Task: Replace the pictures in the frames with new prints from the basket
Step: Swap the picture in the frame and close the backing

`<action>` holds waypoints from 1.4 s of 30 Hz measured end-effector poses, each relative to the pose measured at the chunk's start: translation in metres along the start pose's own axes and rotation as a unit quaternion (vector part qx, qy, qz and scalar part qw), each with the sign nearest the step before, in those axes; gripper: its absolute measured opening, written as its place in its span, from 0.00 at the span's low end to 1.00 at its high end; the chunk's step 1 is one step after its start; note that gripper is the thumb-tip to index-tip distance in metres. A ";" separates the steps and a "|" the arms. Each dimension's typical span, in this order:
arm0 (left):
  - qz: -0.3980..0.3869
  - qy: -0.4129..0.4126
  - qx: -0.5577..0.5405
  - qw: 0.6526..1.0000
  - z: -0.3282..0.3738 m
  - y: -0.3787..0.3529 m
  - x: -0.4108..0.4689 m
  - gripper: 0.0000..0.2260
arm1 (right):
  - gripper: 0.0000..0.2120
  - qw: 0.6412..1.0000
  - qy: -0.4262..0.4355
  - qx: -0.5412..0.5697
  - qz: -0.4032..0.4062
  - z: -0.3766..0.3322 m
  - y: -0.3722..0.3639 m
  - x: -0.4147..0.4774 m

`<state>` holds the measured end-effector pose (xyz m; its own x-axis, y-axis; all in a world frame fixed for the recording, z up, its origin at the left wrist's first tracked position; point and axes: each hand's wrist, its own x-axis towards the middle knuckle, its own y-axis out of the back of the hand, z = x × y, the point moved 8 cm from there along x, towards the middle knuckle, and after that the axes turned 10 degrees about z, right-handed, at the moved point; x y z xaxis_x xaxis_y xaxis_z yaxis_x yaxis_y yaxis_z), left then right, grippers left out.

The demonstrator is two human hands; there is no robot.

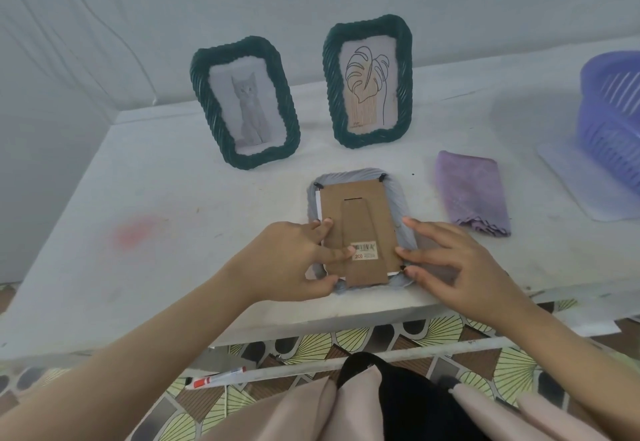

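Three frames sit on the white table. The grey frame lies face down in the middle, near the front edge, with its brown cardboard back up. The left hand is at its 8 o'clock corner, fingers spread and pressing on the back, thumb along the near edge. The right hand is at 4 o'clock, fingers apart, tips touching the back's side. The cat frame stands at 11 o'clock, the leaf frame at 12 o'clock. A purple cloth lies at 2 o'clock. The purple basket is farther off that way.
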<state>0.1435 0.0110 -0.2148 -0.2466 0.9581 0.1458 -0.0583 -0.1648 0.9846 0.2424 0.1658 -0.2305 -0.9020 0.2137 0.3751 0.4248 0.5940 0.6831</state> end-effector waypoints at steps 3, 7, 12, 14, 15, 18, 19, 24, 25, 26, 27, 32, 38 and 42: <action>0.026 0.025 -0.022 0.999 -0.002 0.001 -0.005 0.17 | 0.14 1.000 -0.008 0.003 -0.002 0.000 -0.001 0.000; 0.082 0.125 -0.137 0.979 -0.020 0.004 -0.013 0.18 | 0.13 0.999 -0.044 0.025 0.000 0.005 -0.002 -0.001; 0.113 0.162 -0.203 0.959 -0.023 0.001 -0.016 0.18 | 0.10 0.997 -0.071 0.027 -0.006 0.008 -0.001 -0.002; 0.096 0.130 -0.166 0.973 -0.015 0.002 -0.014 0.21 | 0.11 0.997 -0.073 0.027 -0.005 0.006 -0.001 -0.001; 0.086 0.107 -0.136 0.981 -0.010 0.003 -0.012 0.22 | 0.11 0.997 -0.073 0.029 -0.005 0.005 0.000 -0.001; 0.057 0.056 -0.053 0.995 -0.001 0.005 -0.008 0.19 | 0.12 0.997 -0.076 0.033 -0.008 0.004 0.000 0.000; 0.049 0.047 -0.029 0.997 0.000 0.005 -0.007 0.19 | 0.12 0.996 -0.077 0.032 -0.010 0.004 0.000 0.000; 0.010 0.044 -0.005 0.999 0.001 0.006 -0.002 0.19 | 0.12 0.997 -0.077 0.023 -0.014 0.002 0.001 0.000; 0.005 0.037 0.002 0.999 0.002 0.005 -0.001 0.19 | 0.12 0.997 -0.077 0.023 -0.014 0.003 0.001 0.000; 0.003 0.030 0.010 1.000 0.003 0.005 -0.001 0.18 | 0.12 0.997 -0.078 0.024 -0.015 0.002 0.000 -0.001; 0.003 0.022 0.015 1.000 0.004 0.005 -0.001 0.18 | 0.13 0.996 -0.079 0.026 -0.015 0.002 0.000 -0.001; 0.011 0.021 0.014 1.000 0.005 0.004 -0.003 0.18 | 0.12 0.997 -0.073 0.026 -0.011 0.002 0.000 -0.003; 0.033 0.066 -0.026 0.997 0.005 0.000 -0.009 0.19 | 0.10 0.996 -0.083 0.025 -0.014 0.003 0.000 -0.003; 0.036 0.146 -0.106 0.983 -0.001 -0.005 -0.014 0.22 | 0.15 0.994 -0.109 0.026 -0.002 -0.001 0.002 -0.001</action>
<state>0.1464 -0.0020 -0.2216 -0.5223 0.8395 0.1495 -0.2239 -0.3042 0.9259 0.2443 0.1656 -0.2286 -0.9013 0.3706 0.2244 0.4220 0.6332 0.6489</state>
